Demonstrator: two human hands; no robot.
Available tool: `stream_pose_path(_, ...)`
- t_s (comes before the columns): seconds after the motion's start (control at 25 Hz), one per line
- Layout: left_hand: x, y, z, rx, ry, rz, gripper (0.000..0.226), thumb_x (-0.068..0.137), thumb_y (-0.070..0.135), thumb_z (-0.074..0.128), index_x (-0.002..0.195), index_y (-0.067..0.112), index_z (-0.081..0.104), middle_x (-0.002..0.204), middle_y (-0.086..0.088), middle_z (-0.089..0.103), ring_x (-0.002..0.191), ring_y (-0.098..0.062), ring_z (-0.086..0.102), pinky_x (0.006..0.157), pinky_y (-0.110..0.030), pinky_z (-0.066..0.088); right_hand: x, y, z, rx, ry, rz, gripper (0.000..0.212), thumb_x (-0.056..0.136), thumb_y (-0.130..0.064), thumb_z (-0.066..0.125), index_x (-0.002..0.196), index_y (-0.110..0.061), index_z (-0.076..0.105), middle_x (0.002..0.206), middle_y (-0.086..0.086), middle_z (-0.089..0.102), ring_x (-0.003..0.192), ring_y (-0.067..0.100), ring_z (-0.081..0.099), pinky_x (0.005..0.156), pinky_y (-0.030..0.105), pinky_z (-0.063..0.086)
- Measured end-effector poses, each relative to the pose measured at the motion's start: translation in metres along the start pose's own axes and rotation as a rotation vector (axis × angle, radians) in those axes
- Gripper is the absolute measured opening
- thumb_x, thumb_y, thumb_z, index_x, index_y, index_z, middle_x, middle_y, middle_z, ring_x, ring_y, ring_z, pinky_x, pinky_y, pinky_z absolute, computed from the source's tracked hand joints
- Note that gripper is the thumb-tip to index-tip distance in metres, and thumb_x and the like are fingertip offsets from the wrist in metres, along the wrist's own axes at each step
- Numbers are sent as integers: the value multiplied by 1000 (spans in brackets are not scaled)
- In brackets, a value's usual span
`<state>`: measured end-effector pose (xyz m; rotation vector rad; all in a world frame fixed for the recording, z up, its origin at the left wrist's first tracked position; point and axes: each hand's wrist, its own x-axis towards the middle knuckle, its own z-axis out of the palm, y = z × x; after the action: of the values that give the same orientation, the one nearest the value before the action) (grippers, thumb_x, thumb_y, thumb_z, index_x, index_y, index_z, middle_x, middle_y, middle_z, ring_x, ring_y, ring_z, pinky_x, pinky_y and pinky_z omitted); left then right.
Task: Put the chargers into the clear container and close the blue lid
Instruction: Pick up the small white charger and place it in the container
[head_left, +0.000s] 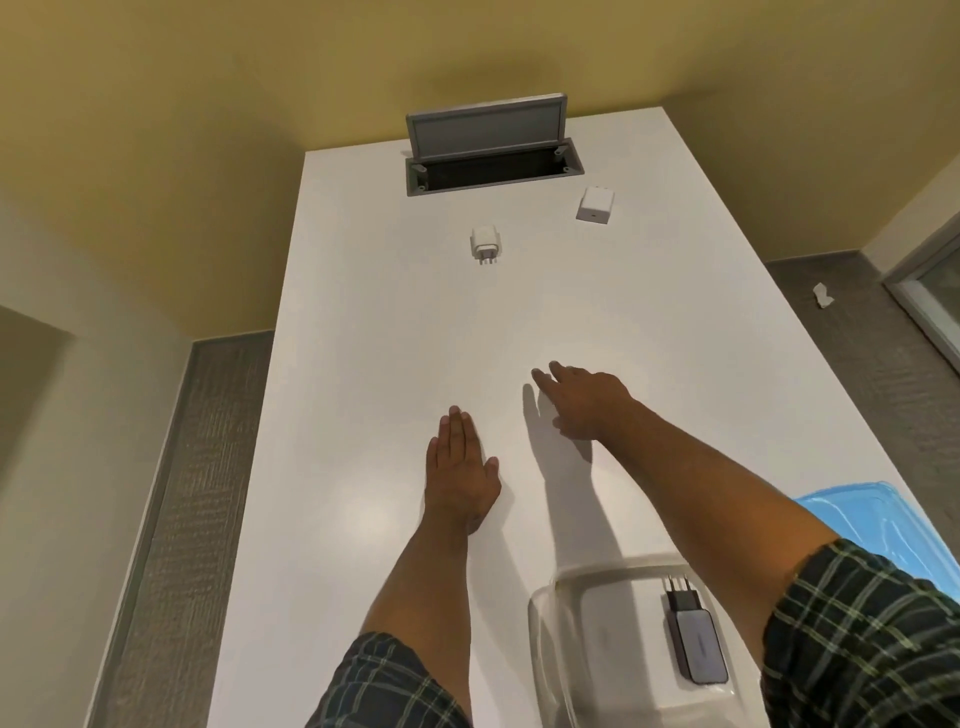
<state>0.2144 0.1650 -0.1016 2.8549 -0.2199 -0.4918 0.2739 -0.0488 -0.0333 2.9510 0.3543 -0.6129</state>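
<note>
White table (363, 364) carries two white chargers beyond the clear container (571, 623); the right hand (587, 400), fingers spread and empty, is nearer the small charger (484, 243) than the flat left hand (460, 467).

The long white worktop (363, 364) lies bare between the two hands and the far end, so the path ahead is open. The left hand (460, 475) rests flat, the right hand (587, 400) hovers with fingers spread, empty. Far off stand a small white three-pin charger (484, 244) and a white square charger (595, 205), well apart. Behind them an open grey cable hatch with raised flap (488, 150) breaks the surface. Near the right forearm sit the clear plastic container (550, 649), holding a dark grey charger (696, 644), and the blue plastic lid (872, 519) at the right edge.
</note>
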Motion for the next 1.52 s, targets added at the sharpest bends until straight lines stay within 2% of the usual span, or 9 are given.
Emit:
stream_pose_path(0.28, 75, -13, -8, 16, 166, 51, 68, 108, 32, 26, 164, 6, -2, 173, -8, -8, 161, -20, -6, 131, -37, 3, 108, -2, -33, 147, 59, 114, 78, 94, -28, 62, 157, -18, 18, 149, 15, 36, 121, 37, 55, 84, 44, 48)
stream_pose_path(0.52, 122, -20, -8, 58, 316, 80, 66, 104, 33, 27, 164, 8, 17, 173, -5, 12, 161, -19, 11, 130, -37, 15, 175, -3, -52, 129, 82, 208, 120, 61, -26, 96, 154, -13, 20, 149, 23, 33, 119, 41, 56, 74, 42, 46)
stream_pose_path(0.76, 164, -24, -13, 48, 344, 53, 65, 105, 37, 27, 164, 11, 19, 172, -3, 15, 160, -18, 13, 129, -41, 17, 230, -1, -67, 116, 376, 174, 75, 85, -4, 71, 149, -8, 33, 134, 22, 48, 107, 39, 60, 78, 45, 51)
stream_pose_path(0.84, 173, -22, -17, 41, 344, 42, 65, 105, 38, 25, 164, 12, 18, 173, -2, 14, 161, -17, 12, 130, -41, 16, 242, -1, -75, 71, 379, 187, 88, 83, -8, 77, 154, -10, 26, 141, 26, 44, 119, 42, 54, 85, 48, 50)
stream_pose_path(0.96, 182, -22, -18, 36, 363, 18, 66, 105, 40, 22, 164, 13, 19, 172, -2, 15, 161, -17, 12, 130, -41, 15, 260, 4, -93, -17, 226, 190, 131, 63, -27, 96, 160, -17, 8, 152, 32, 30, 132, 48, 44, 98, 51, 47)
stream_pose_path(1.12, 182, -24, -16, 68, 359, 34, 65, 106, 41, 20, 165, 13, 16, 173, -2, 12, 161, -17, 9, 130, -42, 15, 284, 12, -104, -62, 83, 146, 144, 53, -40, 98, 161, -26, 4, 158, 33, 20, 137, 48, 41, 104, 51, 45)
stream_pose_path(1.24, 181, -24, -16, 51, 368, 35, 65, 106, 40, 24, 165, 13, 18, 173, -2, 13, 161, -18, 10, 130, -42, 14, 303, 12, -105, -50, 13, 121, 133, 48, -42, 100, 157, -20, 27, 148, 20, 44, 135, 36, 47, 102, 44, 47)
stream_pose_path(1.32, 181, -24, -15, 49, 370, 31, 65, 105, 40, 25, 165, 13, 18, 173, -2, 14, 161, -18, 11, 130, -42, 14, 312, 11, -107, -17, -49, 153, 115, 44, -44, 101, 142, -13, 50, 128, 10, 62, 121, 28, 58, 89, 38, 52)
stream_pose_path(1.52, 185, -25, -15, 53, 338, 22, 65, 107, 42, 21, 165, 16, 12, 173, 1, 7, 161, -15, 4, 131, -40, 9, 310, 19, -94, 85, 47, 160, 100, 31, -53, 101, 116, -18, 59, 108, 8, 64, 96, 24, 59, 68, 32, 46)
